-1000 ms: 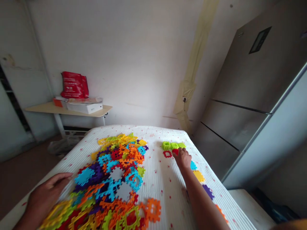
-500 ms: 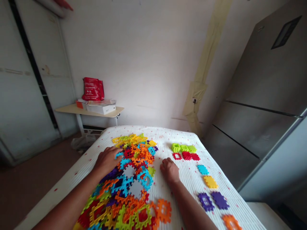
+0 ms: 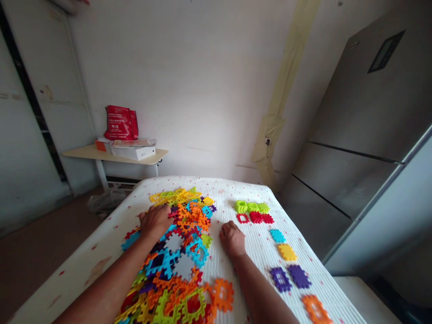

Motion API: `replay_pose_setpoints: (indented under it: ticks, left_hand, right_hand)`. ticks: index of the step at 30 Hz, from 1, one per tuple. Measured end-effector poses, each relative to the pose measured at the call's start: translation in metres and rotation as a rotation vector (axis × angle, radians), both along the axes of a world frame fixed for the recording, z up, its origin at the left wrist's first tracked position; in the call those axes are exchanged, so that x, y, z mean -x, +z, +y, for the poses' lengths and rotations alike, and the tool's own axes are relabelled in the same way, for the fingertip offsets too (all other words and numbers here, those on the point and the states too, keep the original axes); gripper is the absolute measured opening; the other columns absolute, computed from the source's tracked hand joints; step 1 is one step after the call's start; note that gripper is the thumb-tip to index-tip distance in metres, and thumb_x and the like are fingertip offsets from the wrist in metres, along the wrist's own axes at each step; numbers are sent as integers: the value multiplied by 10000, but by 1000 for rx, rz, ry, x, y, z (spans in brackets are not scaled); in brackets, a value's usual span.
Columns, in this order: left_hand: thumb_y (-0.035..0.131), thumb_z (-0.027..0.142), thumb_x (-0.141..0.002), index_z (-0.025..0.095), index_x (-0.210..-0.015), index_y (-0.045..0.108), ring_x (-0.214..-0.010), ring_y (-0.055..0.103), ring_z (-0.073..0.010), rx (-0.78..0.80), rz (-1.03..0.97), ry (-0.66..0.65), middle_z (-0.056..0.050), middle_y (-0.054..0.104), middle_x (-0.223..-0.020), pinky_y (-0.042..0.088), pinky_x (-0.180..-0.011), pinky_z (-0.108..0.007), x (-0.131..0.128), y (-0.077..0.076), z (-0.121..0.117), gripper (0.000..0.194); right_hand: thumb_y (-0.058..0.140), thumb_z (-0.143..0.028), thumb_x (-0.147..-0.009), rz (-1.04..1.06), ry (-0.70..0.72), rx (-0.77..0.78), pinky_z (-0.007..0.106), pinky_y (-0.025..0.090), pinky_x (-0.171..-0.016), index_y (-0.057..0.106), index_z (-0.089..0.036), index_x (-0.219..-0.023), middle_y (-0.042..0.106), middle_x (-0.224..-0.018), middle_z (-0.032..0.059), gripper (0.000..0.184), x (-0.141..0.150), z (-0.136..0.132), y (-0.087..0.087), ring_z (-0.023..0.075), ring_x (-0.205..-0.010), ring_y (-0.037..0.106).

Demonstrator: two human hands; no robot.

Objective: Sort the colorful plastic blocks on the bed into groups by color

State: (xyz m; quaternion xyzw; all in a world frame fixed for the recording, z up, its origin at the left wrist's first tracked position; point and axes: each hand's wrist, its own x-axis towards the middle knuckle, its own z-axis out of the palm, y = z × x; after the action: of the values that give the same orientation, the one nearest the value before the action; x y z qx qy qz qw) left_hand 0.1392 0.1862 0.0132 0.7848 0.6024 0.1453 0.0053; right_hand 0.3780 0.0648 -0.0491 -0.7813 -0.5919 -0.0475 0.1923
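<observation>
My left hand (image 3: 156, 220) lies over the left side of a heap of toothed plastic building pieces (image 3: 189, 245). Its fingers look apart and bent down among the pieces; the fingertips are hidden. Near its thumb are orange and dark red pieces. Blue and red pieces (image 3: 131, 239) lie beside its wrist. On the white tablecloth right of the heap, my right hand (image 3: 232, 238) rests with curled fingers; anything inside them is hidden. Beyond it stand lime-green pieces (image 3: 252, 207) in a row, with red pieces (image 3: 256, 218) in front.
Down the right side lie single pieces: light blue (image 3: 277, 235), yellow (image 3: 287, 252), two purple (image 3: 299, 276) and orange (image 3: 316, 309). A side table (image 3: 81, 153) with boxes and a red bag (image 3: 120, 123) stands at the back left. A grey fridge (image 3: 344, 135) borders the right.
The view has turned slightly right. My left hand has shifted over the heap, and blue and red pieces now show left of its wrist. My right hand stays in place, curled.
</observation>
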Motion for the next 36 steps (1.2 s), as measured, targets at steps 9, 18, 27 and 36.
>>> replay_pose_setpoints:
  ticks: [9, 18, 27, 36]
  left_hand:
    - [440, 301, -801, 222, -793, 579, -814, 588, -165, -21, -165, -132, -14, 646, -845, 393, -672, -261, 11, 27, -37, 160]
    - [432, 151, -864, 200, -786, 572, -726, 557, -113, -538, -265, -699, -7, 576, -771, 412, -695, -230, -16, -8, -80, 168]
    - [452, 75, -851, 184, -727, 565, -701, 534, -112, -699, -213, -874, -13, 561, -744, 450, -683, -240, -25, 6, -105, 200]
    - [414, 97, -861, 211, -878, 603, -862, 601, -126, -627, -238, -954, -19, 624, -879, 502, -808, -229, -25, -7, -105, 221]
  right_hand:
    - [477, -170, -818, 178, -11, -39, 196, 382, -650, 641, -191, -781, 631, -873, 32, 170, -1, -1, 5, 119, -777, 584]
    - [628, -414, -703, 1236, 384, -70, 218, 420, -535, 642, -162, -816, 575, -665, -13, 277, 33, -17, 51, 107, -588, 523]
    - [802, -453, -522, 1164, 519, 52, 234, 421, -607, 675, -172, -828, 565, -682, -34, 435, 29, -23, 57, 95, -626, 484]
    - [798, -317, -528, 1010, 532, 263, 247, 455, -648, 678, -186, -883, 621, -736, -24, 397, 11, -32, 74, 128, -691, 569]
